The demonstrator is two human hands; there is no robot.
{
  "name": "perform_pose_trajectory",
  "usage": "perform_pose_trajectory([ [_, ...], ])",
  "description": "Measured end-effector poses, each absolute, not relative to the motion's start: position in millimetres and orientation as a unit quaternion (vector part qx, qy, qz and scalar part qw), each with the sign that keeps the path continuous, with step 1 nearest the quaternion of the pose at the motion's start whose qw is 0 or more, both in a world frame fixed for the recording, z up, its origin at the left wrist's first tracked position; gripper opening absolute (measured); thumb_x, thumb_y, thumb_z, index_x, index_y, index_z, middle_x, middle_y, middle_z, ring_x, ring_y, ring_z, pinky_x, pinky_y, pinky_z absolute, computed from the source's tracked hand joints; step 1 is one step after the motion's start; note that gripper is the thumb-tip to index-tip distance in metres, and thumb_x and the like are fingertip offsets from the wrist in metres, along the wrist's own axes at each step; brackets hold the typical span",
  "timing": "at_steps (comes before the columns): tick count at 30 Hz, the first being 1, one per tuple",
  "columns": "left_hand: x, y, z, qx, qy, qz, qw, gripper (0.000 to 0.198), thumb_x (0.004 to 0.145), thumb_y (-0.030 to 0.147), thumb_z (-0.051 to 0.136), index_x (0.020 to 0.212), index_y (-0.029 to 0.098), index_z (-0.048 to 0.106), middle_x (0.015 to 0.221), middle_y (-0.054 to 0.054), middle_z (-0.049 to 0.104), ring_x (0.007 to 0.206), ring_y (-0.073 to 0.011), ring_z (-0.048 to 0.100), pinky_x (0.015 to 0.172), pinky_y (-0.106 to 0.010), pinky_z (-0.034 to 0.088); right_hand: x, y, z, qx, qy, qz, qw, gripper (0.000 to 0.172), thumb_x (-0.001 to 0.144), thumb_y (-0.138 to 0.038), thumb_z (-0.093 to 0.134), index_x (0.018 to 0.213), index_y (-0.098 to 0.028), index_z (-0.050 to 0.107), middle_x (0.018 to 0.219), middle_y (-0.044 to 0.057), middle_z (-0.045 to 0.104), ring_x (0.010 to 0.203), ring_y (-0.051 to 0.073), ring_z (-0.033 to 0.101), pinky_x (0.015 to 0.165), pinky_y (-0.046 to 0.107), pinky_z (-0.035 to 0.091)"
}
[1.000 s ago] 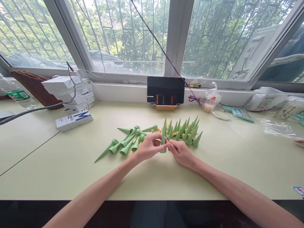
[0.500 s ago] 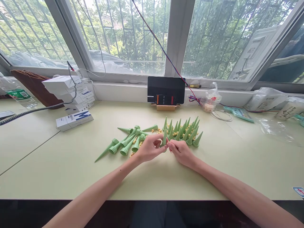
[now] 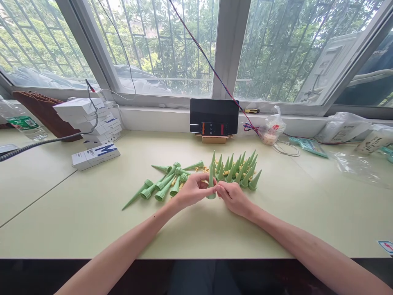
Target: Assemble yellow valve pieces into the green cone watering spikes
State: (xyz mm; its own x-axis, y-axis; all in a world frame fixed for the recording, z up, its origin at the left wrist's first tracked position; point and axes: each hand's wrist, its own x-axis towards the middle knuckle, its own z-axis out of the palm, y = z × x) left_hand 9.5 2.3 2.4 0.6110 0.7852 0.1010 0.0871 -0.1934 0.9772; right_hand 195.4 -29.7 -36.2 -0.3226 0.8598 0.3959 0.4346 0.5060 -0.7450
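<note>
My left hand (image 3: 196,189) is closed around a green plastic plant watering spike (image 3: 211,182), its pointed tip up and its wide end low over the table. Against the spike's right side, my right hand (image 3: 232,196) pinches a small yellow piece (image 3: 216,184), mostly hidden by the fingertips. Behind and right of my hands, several green spikes (image 3: 246,179) stand upright in rows with small yellow parts among them. Left of my left hand, a loose pile of green spikes (image 3: 166,182) lies on its side, with yellow parts partly covered beneath.
At the back, a phone (image 3: 211,128) leans against a dark tablet (image 3: 215,110) on a small cardboard stand (image 3: 214,139). White boxes (image 3: 96,156) and a water bottle (image 3: 27,125) are on the left. Plastic bags (image 3: 342,127) and a cable (image 3: 287,149) lie to the right.
The spike in my left hand has come slightly to the left and stands more upright, showing more of its lower end. My right hand stays almost still beside it.
</note>
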Motion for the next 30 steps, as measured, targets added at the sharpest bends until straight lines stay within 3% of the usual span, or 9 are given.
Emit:
perform_pose_trajectory([
  [8,8.6,0.1,-1.8,0.764,0.305,0.338,0.457,0.022,0.084,0.037,0.066,0.088,0.015,0.066,0.053,0.008,0.033,0.049,-0.0068,0.029,0.047,-0.02,0.03,195.7,-30.0,-37.2,-0.429,-0.761,0.266,0.406,0.047,0.103,-0.043,0.032,0.065,-0.02,0.045,0.057,-0.002,0.046,0.052,0.012,0.04,0.054,0.025,0.033],
  [17,9.5,-3.4,1.8,0.824,0.3,0.349,0.331,0.006,0.083,0.02,0.059,0.081,0.018,0.064,0.061,0.005,0.042,0.056,-0.0084,0.032,0.053,-0.021,0.031,197.2,-29.1,-36.9,-0.442,-0.76,0.262,0.399,0.048,0.102,-0.044,0.033,0.062,-0.02,0.046,0.054,-0.003,0.044,0.051,0.012,0.038,0.054,0.025,0.033],
  [30,8.7,-2.1,-0.3,0.833,0.3,0.348,0.307,0.005,0.083,0.021,0.06,0.081,0.019,0.064,0.061,0.005,0.042,0.056,-0.0091,0.033,0.053,-0.021,0.031,197.6,-28.4,-37.4,-0.442,-0.762,0.259,0.396,0.049,0.102,-0.043,0.033,0.061,-0.02,0.045,0.052,-0.003,0.044,0.049,0.011,0.039,0.054,0.025,0.031],
])
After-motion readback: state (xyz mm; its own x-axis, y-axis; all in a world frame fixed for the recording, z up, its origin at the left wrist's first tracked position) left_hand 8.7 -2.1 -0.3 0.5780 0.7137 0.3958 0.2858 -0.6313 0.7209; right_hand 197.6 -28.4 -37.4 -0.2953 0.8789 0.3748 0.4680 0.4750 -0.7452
